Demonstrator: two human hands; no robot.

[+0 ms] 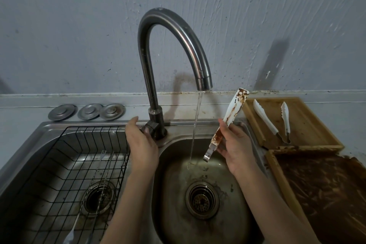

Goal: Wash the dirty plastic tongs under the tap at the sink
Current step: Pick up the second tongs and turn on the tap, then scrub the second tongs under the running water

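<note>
White plastic tongs (235, 107) smeared with brown sauce stand tilted in my right hand (235, 146), tips up beside the spout, metal hinge end down over the right basin. My right hand grips them around the middle, just right of the water stream (195, 130). The curved metal tap (178, 31) is running into the right sink basin (223, 212). My left hand (141, 144) rests on the tap's handle (149, 128) at its base, fingers curled around it.
A second, clean pair of white tongs (273, 121) lies open on a wooden tray (315, 134) at the right. A sauce-smeared wooden tray (277, 172) lies nearer. The left basin holds a black wire rack (65, 156) with metal utensils. Three metal lids (88, 111) sit behind it.
</note>
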